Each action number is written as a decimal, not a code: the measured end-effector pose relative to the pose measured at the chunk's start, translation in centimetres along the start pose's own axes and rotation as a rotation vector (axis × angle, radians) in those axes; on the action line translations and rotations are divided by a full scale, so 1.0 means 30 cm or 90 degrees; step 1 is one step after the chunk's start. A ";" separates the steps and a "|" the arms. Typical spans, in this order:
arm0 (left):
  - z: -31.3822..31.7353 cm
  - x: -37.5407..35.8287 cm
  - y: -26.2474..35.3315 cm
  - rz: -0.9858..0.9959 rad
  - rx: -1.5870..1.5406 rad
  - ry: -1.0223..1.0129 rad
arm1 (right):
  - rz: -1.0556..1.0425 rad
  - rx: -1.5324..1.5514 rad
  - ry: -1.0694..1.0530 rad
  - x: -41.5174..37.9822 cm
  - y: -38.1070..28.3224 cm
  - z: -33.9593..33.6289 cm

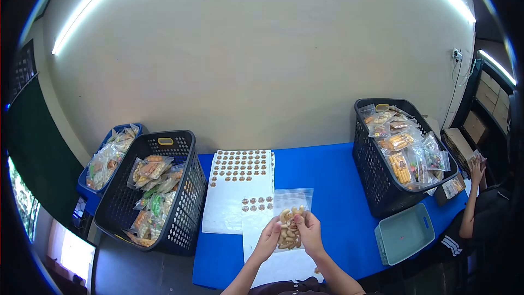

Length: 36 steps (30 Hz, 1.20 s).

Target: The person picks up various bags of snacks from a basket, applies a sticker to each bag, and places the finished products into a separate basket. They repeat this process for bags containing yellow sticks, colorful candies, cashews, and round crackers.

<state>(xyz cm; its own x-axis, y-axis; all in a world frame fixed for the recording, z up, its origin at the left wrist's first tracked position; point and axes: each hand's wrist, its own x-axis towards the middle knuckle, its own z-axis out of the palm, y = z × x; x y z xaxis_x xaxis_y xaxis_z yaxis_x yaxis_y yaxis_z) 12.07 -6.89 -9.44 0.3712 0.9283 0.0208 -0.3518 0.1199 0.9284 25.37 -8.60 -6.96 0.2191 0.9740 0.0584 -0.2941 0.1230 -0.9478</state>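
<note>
A clear zip bag (289, 229) of pale brown, curved snack pieces is held between my two hands over the blue table. My left hand (267, 239) grips its left edge. My right hand (309, 233) holds the right side, its thumb lying across the front of the bag. Under and behind the bag lie white sheets of round brown stickers: a larger sheet (234, 196) with several rows, and a smaller sheet (256, 216) with a few stickers at its top. A single round sticker (317, 270) shows near my right wrist.
A dark basket (188, 186) of bagged snacks stands at the left, with a blue basket (90, 186) behind it. Another dark basket (376, 186) full of bags is on the right of the blue table (322, 169). Near it sit a grey-green tray (386, 240) and another person's hands (477, 168).
</note>
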 end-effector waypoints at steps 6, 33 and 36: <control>0.039 -0.005 0.041 -0.015 0.162 0.082 | -0.049 -0.086 -0.074 -0.006 -0.035 0.017; 0.000 0.023 0.118 0.347 0.523 0.123 | -0.014 0.056 -0.245 0.003 -0.033 -0.004; 0.000 0.031 0.128 0.223 0.338 0.155 | 0.094 0.125 -0.262 -0.007 -0.052 -0.013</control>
<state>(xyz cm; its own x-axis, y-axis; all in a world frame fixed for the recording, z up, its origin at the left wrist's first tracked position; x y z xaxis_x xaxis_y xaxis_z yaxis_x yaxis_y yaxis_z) 11.06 -5.56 -5.87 0.0868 0.9408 0.3278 0.0767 -0.3344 0.9393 26.16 -9.05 -5.64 -0.2135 0.9732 0.0850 -0.4732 -0.0269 -0.8806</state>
